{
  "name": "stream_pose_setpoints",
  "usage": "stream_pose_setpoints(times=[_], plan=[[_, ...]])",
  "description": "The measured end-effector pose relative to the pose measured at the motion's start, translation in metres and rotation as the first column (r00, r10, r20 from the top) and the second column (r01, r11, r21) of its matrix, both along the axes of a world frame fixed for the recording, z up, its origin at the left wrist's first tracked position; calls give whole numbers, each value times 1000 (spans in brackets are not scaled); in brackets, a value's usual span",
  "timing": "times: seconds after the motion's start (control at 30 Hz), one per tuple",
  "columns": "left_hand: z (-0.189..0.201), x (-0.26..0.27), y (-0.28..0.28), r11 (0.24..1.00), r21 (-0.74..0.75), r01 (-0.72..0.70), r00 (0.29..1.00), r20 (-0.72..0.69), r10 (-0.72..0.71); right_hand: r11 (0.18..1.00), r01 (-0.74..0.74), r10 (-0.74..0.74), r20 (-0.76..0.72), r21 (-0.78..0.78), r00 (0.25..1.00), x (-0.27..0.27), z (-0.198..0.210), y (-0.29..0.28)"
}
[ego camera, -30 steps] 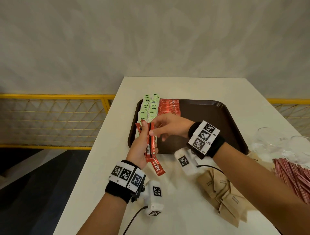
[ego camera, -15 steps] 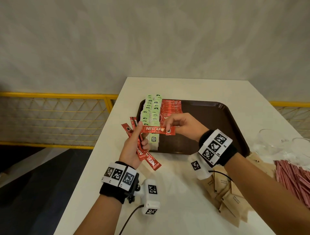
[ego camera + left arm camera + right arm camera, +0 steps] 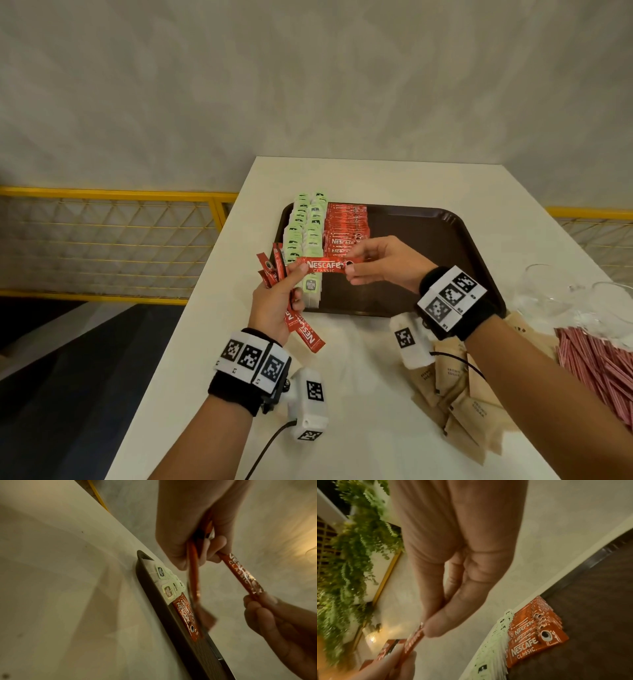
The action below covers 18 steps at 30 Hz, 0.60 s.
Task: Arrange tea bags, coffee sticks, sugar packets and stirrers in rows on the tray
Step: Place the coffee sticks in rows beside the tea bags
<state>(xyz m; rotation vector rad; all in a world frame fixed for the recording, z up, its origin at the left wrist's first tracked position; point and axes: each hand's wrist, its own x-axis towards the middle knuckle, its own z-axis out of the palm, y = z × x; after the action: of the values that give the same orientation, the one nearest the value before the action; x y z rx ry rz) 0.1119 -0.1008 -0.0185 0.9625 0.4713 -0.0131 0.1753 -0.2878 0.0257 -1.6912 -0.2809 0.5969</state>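
Note:
A dark brown tray point(image 3: 428, 240) lies on the white table. On its left side stand two rows of green tea bags point(image 3: 306, 236) and one row of red coffee sticks point(image 3: 346, 224). My left hand point(image 3: 277, 298) grips a bundle of red coffee sticks point(image 3: 301, 329) beside the tray's near left corner. My right hand point(image 3: 380, 263) pinches the right end of a single coffee stick point(image 3: 320, 265) held level over the tray; the left thumb touches its other end. In the wrist views the single stick point(image 3: 243, 574) point(image 3: 414, 639) spans both hands above the laid row point(image 3: 534, 639).
Brown sugar packets point(image 3: 459, 394) lie in a heap on the table near my right forearm. A pile of red-striped stirrers point(image 3: 603, 363) and clear glasses point(image 3: 555, 291) sit at the right edge. A yellow railing point(image 3: 113, 195) runs beyond the table's left edge.
My right hand has drawn one coffee stick out of the bundle in my left hand and turned it from upright to level over the tray.

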Motion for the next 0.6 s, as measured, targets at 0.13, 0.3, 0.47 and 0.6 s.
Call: stream_pose_setpoints(times=[0.13, 0.3, 0.47, 0.6], plan=[[2, 2, -1, 1000, -26, 0, 1000, -17, -1, 982, 187, -187, -36, 1, 982, 22, -3, -8], [1, 2, 3, 998, -64, -2, 999, -40, 0, 935, 286, -317, -132, -210, 939, 52, -20, -18], [0, 3, 2, 997, -74, 11, 999, -49, -14, 847, 171, -250, -94, -504, 964, 62, -38, -16], [0, 4, 3, 996, -84, 18, 999, -44, -21, 797, 153, -211, -32, -584, 977, 68, -42, -12]])
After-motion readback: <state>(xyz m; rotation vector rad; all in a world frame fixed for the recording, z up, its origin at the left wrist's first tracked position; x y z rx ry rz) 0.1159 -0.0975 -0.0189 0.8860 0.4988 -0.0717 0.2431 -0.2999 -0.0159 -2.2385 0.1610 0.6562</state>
